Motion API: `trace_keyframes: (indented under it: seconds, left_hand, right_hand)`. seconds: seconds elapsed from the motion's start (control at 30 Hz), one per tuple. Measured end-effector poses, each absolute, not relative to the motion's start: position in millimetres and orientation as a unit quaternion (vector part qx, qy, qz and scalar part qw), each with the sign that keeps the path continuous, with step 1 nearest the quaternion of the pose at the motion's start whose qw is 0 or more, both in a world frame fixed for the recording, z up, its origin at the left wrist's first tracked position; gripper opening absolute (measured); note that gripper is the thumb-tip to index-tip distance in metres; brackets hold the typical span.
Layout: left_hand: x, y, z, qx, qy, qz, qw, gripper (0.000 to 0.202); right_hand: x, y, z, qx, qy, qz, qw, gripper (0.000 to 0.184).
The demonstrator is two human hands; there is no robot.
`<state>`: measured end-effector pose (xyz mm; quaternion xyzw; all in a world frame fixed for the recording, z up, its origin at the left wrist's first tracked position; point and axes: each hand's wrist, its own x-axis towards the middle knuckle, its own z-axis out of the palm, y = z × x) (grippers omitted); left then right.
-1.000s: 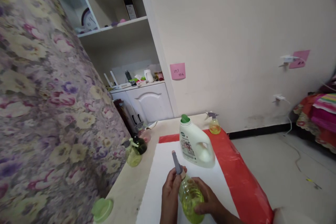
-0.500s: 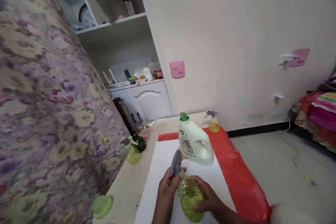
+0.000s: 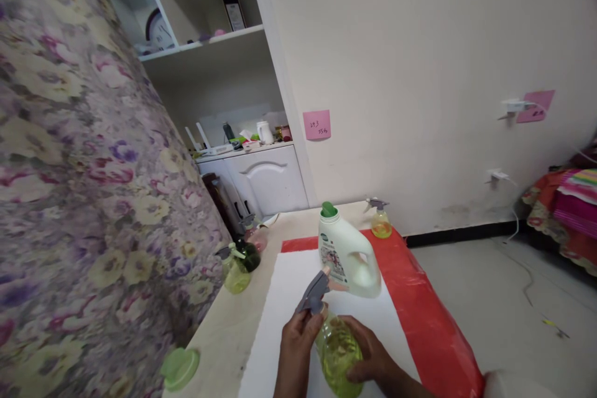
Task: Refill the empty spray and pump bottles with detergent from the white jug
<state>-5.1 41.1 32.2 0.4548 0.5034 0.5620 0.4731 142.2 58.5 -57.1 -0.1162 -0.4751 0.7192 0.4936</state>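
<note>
A clear spray bottle point(image 3: 342, 357) with yellow-green liquid is tilted between my hands above the white sheet point(image 3: 265, 348). My left hand point(image 3: 298, 339) is closed round the collar of its grey trigger head point(image 3: 314, 292), which sits at the bottle's neck. Around the bottle's body wraps my right hand point(image 3: 368, 348), thumb on the near side. Just beyond stands a pale green detergent jug point(image 3: 347, 255) with a handle and a green piece in its mouth. Whether the trigger head is fully seated on the neck, I cannot tell.
At the table's left edge stand a yellow-green spray bottle point(image 3: 236, 277) and a dark green bottle point(image 3: 249, 255). A light green cap point(image 3: 180, 368) lies near left. Another spray bottle point(image 3: 381, 224) stands far right on red covering point(image 3: 420, 292). A floral curtain point(image 3: 112, 199) borders the left.
The grey trigger head has turned on the bottle's neck, its nozzle now pointing further right. Both hands keep their hold. The whole view has shifted slightly.
</note>
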Motion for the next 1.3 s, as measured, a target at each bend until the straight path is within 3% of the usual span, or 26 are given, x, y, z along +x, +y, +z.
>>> trace_keyframes:
  seconds: [0.63,0.83,1.13,1.3]
  left_hand:
    - [1.1,41.5,36.1,0.433,0.463,0.574,0.519,0.038]
    - [5.2,41.4,34.2,0.455,0.509,0.558,0.472,0.04]
    - [2.0,41.4,34.8,0.453,0.462,0.541,0.537,0.038]
    - [1.3,45.6,28.0,0.469,0.489,0.547,0.492,0.046]
  right_hand:
    - [141.7,57.7,-52.0,-0.111,-0.477,0.717,0.495,0.074]
    - [138.2,60.7,-66.6,-0.152,-0.471,0.7,0.515,0.082]
    - [143.9,59.1,-52.2,-0.123,-0.464,0.727,0.491,0.076]
    - [139.9,62.6,-63.2,-0.156,-0.465,0.708,0.508,0.084]
